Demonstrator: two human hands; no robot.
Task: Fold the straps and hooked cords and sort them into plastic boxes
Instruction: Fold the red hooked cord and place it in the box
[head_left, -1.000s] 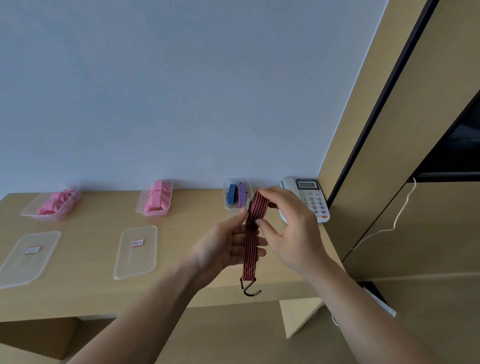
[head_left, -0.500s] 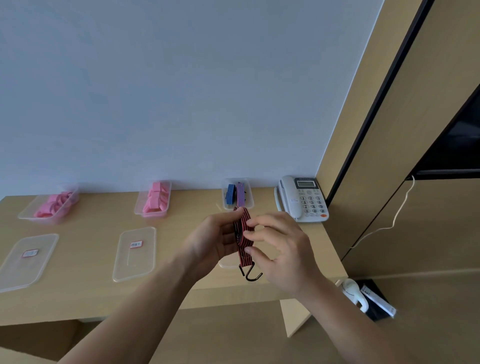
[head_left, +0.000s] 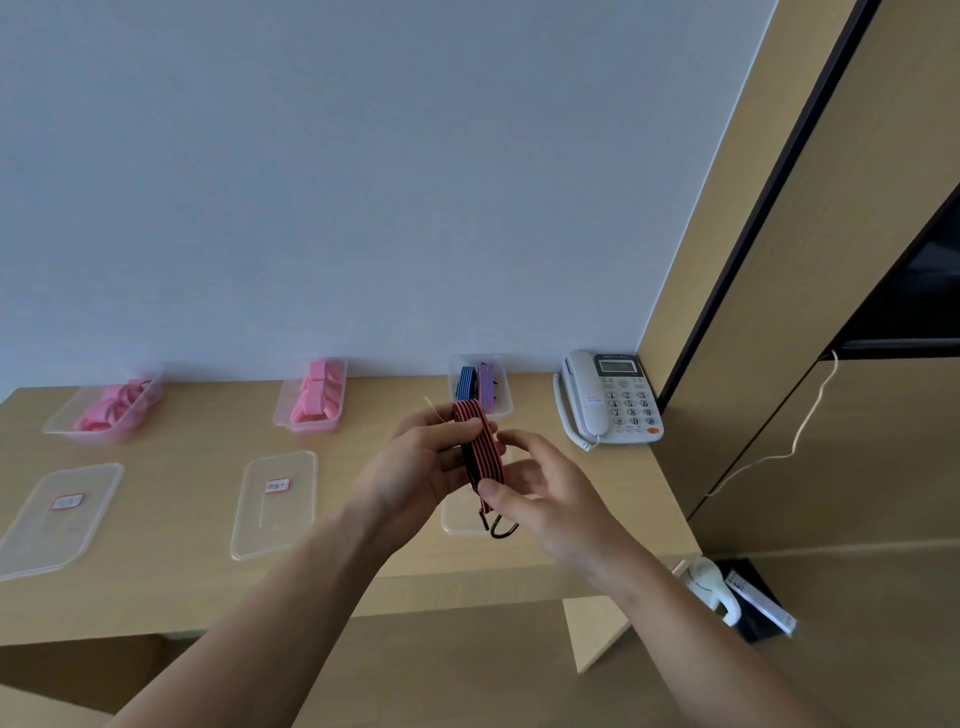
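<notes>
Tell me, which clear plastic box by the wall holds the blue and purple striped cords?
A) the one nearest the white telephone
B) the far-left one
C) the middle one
A: the clear plastic box holding the blue and purple striped cords sits beside the white telephone.

A white push-button telephone (head_left: 613, 402) sits on the wooden desk (head_left: 171, 519), right of the grip and a little beyond it, close to the pale wall (head_left: 363, 182). Farther right stands a tall wood-panelled cabinet (head_left: 831, 234) with a thin white cable (head_left: 802, 431) hanging down its front. Below and right of the grip, on the floor past the desk's end, lie a white device (head_left: 709, 584) and a dark flat item (head_left: 753, 623).
</notes>
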